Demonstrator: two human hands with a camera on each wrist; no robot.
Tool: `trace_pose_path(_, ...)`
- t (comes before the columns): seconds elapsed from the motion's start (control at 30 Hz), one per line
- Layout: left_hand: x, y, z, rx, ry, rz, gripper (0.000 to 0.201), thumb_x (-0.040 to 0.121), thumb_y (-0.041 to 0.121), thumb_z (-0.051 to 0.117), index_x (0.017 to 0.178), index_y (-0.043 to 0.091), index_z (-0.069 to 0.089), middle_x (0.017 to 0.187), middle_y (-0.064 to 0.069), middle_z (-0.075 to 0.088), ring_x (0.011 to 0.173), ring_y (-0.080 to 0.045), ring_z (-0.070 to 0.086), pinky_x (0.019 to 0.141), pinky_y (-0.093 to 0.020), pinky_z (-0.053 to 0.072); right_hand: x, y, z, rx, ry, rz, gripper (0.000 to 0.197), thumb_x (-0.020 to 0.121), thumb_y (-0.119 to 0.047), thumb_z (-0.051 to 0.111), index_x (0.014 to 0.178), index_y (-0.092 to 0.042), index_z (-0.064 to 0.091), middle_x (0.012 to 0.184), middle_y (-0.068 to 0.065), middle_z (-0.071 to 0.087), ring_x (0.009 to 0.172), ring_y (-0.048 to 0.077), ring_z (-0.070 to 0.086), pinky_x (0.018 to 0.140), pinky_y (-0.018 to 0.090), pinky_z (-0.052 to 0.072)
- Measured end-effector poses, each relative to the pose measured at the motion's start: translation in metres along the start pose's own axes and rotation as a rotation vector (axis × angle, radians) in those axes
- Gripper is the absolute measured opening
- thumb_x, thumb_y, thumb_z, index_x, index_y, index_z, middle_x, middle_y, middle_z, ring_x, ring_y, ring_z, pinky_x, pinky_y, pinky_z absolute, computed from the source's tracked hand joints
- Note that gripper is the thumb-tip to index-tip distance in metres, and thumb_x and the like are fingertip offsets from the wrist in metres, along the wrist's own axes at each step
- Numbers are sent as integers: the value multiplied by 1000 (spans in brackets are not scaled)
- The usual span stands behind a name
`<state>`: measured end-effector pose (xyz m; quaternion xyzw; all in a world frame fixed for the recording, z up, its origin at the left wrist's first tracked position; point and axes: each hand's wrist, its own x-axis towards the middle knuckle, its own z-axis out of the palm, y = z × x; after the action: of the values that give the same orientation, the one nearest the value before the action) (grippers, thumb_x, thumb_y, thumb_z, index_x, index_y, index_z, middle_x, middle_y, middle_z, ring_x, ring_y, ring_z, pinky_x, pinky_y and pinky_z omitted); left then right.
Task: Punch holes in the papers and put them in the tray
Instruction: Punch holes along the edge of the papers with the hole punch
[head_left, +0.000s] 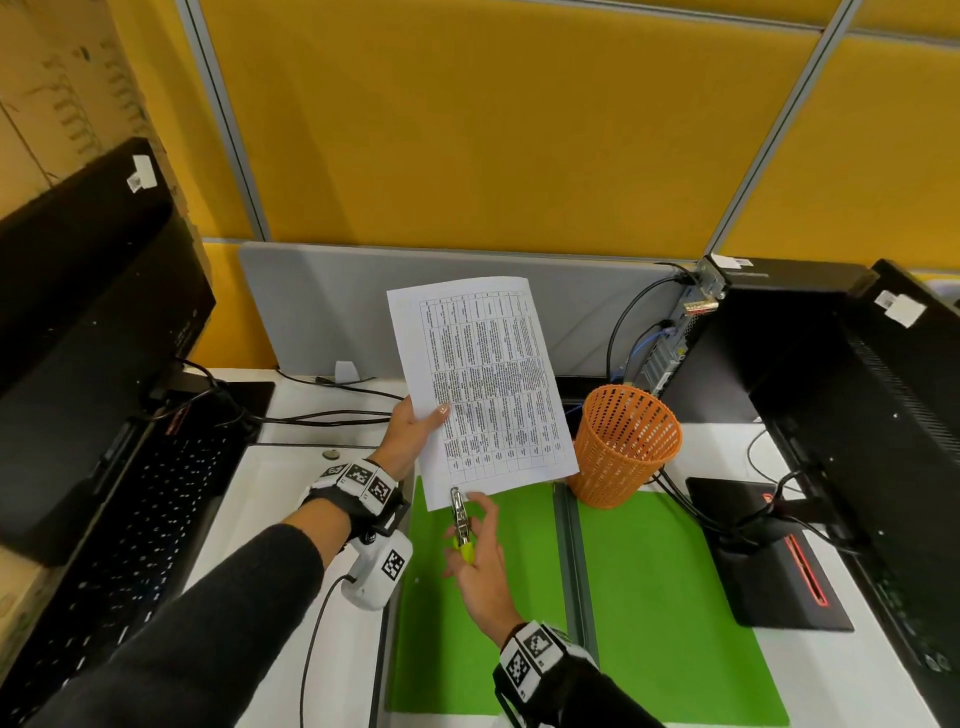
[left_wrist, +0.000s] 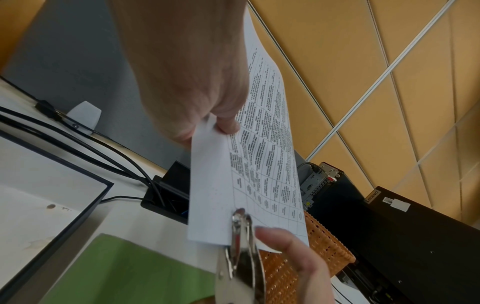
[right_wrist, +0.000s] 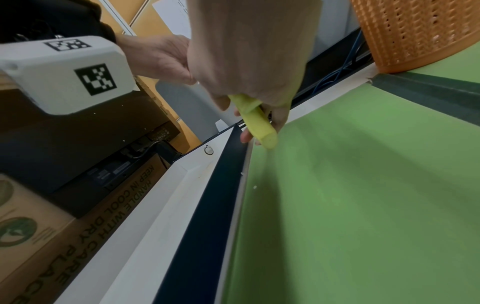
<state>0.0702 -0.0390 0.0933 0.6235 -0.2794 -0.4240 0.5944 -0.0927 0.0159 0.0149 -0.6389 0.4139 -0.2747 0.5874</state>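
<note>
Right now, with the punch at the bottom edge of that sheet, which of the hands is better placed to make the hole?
The right hand: it already grips the hole punch, whose metal head straddles the paper's lower edge. The left hand is busy pinching the sheet's side to hold it up.

White paper (head_left: 483, 379) with black printed grid; silver punch (head_left: 459, 512), yellow-green handle; orange perforated basket (head_left: 623, 447) right of paper; green mat (head_left: 675, 597) below.

I see matt white paper (head_left: 483, 384), a punch (head_left: 459, 512) of glossy bare metal, and beside the paper an orange perforated plastic basket (head_left: 626, 447).
</note>
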Motion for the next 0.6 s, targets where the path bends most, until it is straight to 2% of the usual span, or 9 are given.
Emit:
trace_pose_path(0.03,0,1,0,0,-1,-3,38,93,1,51,131,-6,47,132,-26,54,106,-26,57,88,-36,50,-1,-1,0,8,-3,-24,69,83,10,51,122,-45,34,91,1,58,70,8,58,61,27,55)
trace_pose_path(0.1,0,1,-1,-3,-4,-5,38,94,2,50,131,-6,47,132,-26,54,106,-27,57,88,-36,51,-2,-1,-1,15,14,-56,63,86,5,53,124,-43,38,82,-2,57,62,4,56,56,24,53)
trace_pose_path(0.2,0,0,-2,-15,-6,15,38,93,0,50,131,-6,47,132,-25,54,106,-30,60,72,-19,57,-2,3,0,12,49,-86,57,87,3,54,128,-35,43,78,-3,57,56,2,52,50,18,47)
trace_pose_path(0.27,-1,0,-2,-19,-7,25,38,93,-1,50,131,-6,47,131,-24,55,92,-24,63,68,-16,57,-1,6,0,14,56,-88,56,88,2,54,128,-36,44,78,-3,56,54,1,47,49,17,44)
trace_pose_path(0.3,-1,0,-3,-14,-7,22,38,93,-1,50,131,-6,47,130,-23,55,89,-20,62,73,-21,57,0,7,1,10,57,-77,58,88,0,54,128,-40,43,79,-2,56,57,2,46,50,18,44)
trace_pose_path(0.37,-1,1,-5,-1,-5,3,38,93,1,51,131,-5,48,131,-24,55,98,-26,62,88,-36,53,1,10,1,20,63,-43,59,88,0,53,124,-44,38,86,3,57,68,9,50,57,21,48)
trace_pose_path(0.43,-1,1,-7,10,1,-16,38,93,2,52,131,-4,48,131,-25,56,111,-32,59,97,-44,48,2,13,1,43,85,-2,56,86,1,54,120,-38,33,103,15,59,89,19,57,65,23,53)
trace_pose_path(0.5,-2,3,-10,33,0,-25,38,93,3,52,130,-3,48,131,-23,56,114,-35,59,97,-44,47,4,14,-2,48,97,39,52,84,3,54,116,-31,31,108,15,57,101,28,57,64,23,55)
trace_pose_path(0.6,-3,5,-14,50,-9,-27,37,93,3,52,130,-2,49,127,-18,57,101,-27,60,93,-40,47,9,23,-8,-52,93,90,38,83,-2,56,100,-31,38,98,5,55,96,34,58,67,32,54)
